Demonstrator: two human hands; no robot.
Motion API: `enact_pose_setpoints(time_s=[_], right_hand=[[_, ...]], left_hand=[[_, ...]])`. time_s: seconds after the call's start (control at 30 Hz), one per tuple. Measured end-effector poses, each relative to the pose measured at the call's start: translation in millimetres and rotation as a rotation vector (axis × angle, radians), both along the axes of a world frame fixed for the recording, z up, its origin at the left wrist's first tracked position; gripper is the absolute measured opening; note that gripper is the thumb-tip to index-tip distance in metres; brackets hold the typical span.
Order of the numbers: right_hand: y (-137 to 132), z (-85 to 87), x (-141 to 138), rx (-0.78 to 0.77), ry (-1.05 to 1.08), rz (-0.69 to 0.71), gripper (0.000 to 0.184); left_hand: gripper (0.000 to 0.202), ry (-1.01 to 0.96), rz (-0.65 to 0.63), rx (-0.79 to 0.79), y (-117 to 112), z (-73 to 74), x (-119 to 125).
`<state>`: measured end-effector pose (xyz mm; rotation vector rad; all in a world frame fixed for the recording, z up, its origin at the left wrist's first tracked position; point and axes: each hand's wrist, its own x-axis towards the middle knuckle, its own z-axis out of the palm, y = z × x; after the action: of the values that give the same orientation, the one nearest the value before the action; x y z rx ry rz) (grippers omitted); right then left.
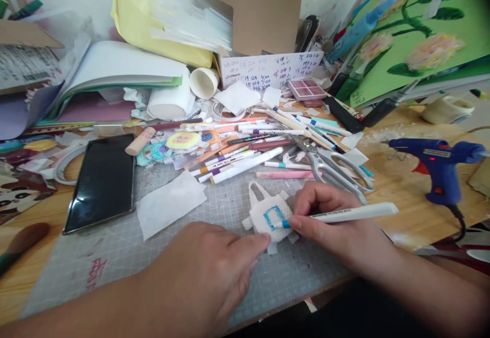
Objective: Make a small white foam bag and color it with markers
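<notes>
1. Right hand (333,225), right of centre: pen grip, pretty classic. Thumb and index finger are pinching a white marker (352,213), the other fingers tucked in behind. The forearm runs in from the lower right corner.

2. The marker lies nearly flat, back end pointing off to the right, blue tip end down at the little white bag-shaped piece (258,223).

3. That piece sits just below the middle of the frame, on the gray cutting mat (115,271), handle loop toward the top. There's a blue boxy outline (269,220) on its front, and the marker's tip end is at the lower right of it.

4. Left hand (206,271), bottom centre: back of the hand up, wrist coming in from the lower left. One digit stretches right, its tip on the piece's lower edge. The fingers underneath look curled; can't tell if they're pinching the piece or it's just being pressed down.

5. Around them: white paper (170,202) left of centre, black phone (103,179) further left, pile of markers (245,157) above, silver scissors (319,167) upper right of the piece, blue glue gun (440,167) at far right.
</notes>
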<state>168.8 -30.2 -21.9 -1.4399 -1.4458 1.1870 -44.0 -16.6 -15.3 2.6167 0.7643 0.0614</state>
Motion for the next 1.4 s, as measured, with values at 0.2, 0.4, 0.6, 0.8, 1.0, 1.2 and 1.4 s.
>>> enact_pose_setpoints(time_s=[0.2,0.4,0.6,0.8,1.0,1.2,1.4], right_hand=[[0,-0.1,0,-0.001,0.012,-0.007,0.018],[-1,-1.7,1,-0.014,0.037,-0.016,0.02],[0,-2.4,2,-0.013,0.071,-0.03,0.02],[0,-2.7,2,0.014,0.062,-0.038,0.02],[-1,-7.5,4,0.02,0.096,-0.068,0.019],[-2,-10.4,6,0.025,0.09,-0.072,0.018],[-1,-13.0,6,0.027,0.116,-0.105,0.017]], left_hand=[[0.026,-0.016,-0.013,0.01,0,-3.1,-1],[0.029,-0.021,-0.026,0.031,0,-3.8,-2],[0.028,-0.034,-0.032,0.033,0,-5.7,-3],[0.028,-0.048,-0.027,0.046,-2,-8.0,-4],[0.027,-0.032,-0.026,0.045,0,-5.9,-1],[0.029,-0.035,-0.021,0.049,0,-3.8,-1],[0.029,-0.073,-0.034,0.054,1,-6.0,-1]])
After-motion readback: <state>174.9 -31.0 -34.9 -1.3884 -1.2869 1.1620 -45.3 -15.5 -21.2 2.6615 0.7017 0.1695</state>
